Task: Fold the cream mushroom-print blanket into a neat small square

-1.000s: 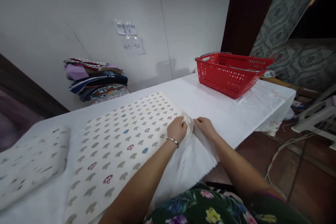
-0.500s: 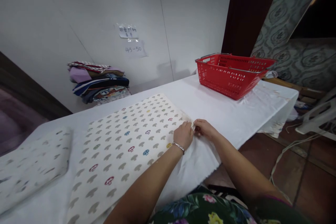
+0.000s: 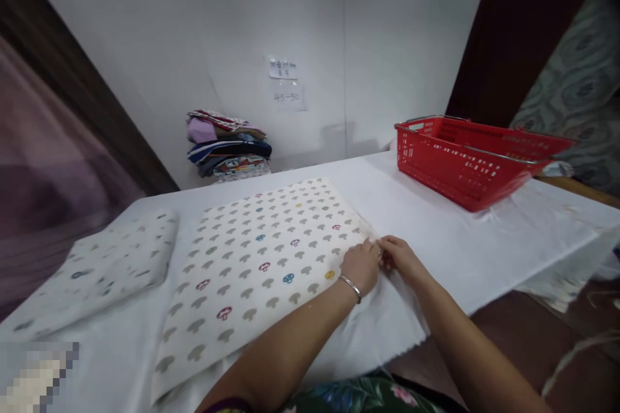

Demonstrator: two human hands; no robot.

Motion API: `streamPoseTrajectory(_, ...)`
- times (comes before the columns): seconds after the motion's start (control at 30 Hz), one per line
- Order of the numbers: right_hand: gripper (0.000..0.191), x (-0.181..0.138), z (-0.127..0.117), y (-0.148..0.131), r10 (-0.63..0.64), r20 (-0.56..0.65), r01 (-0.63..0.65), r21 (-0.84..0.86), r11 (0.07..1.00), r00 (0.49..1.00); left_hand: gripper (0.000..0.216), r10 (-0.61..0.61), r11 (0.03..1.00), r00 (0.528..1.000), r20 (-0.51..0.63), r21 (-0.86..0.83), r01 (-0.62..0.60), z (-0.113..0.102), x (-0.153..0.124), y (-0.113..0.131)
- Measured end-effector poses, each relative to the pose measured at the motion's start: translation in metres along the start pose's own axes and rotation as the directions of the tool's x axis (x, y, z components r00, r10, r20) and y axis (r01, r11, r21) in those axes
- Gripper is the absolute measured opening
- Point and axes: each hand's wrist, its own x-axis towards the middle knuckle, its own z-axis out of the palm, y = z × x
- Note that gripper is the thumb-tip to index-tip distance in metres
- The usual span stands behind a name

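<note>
A flat cream pillowcase [image 3: 261, 264] printed with small mushroom shapes lies on the white-covered table [image 3: 436, 226]. My left hand [image 3: 361, 266], with a silver bracelet at the wrist, is closed on the pillowcase's right edge. My right hand [image 3: 400, 256] meets it from the right, fingers pinched on the same edge. Both hands press low on the cloth, close to the table's near side.
A pillow [image 3: 101, 268] in the same print lies at the left. A stack of folded fabrics [image 3: 227, 150] stands against the back wall under paper notes [image 3: 285, 80]. A red plastic basket [image 3: 475, 155] sits at the table's far right. Floor lies beyond the right edge.
The bunched corner of cloth held up between my hands has been brought down flat onto the table. The view has swung left, so everything sits further right in frame.
</note>
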Motion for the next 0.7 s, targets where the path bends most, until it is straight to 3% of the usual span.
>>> streamPoseTrajectory(0.17, 0.02, 0.003, -0.004, -0.008, 0.027, -0.024, -0.028, -0.031, 0.999, 0.999, 0.033, -0.019, 0.999, 0.999, -0.044, 0.036, 0.021, 0.0, -0.018, -0.009)
streamPoseTrajectory(0.33, 0.062, -0.005, -0.008, -0.016, 0.013, -0.065, -0.021, -0.127, 0.992, 0.998, 0.027, -0.084, 0.993, 0.996, -0.04, 0.083, 0.087, -0.01, -0.061, -0.037)
streamPoseTrajectory(0.4, 0.066, -0.005, -0.011, -0.015, -0.041, -0.058, 0.031, -0.166, 0.986, 0.997, 0.029, -0.139, 0.985, 0.989, -0.042, 0.092, 0.143, -0.016, -0.087, -0.054)
streamPoseTrajectory(0.53, 0.056, -0.002, -0.018, -0.009, -0.115, -0.045, 0.103, -0.215, 0.971, 0.992, 0.037, -0.311, 0.943, 0.947, -0.075, 0.096, 0.318, -0.03, -0.152, -0.093)
streamPoseTrajectory(0.7, 0.039, -0.003, -0.022, -0.008, -0.018, -0.01, 0.016, -0.164, 0.986, 1.0, 0.041, -0.538, 0.821, 0.827, -0.163, 0.124, 0.558, -0.045, -0.24, -0.133)
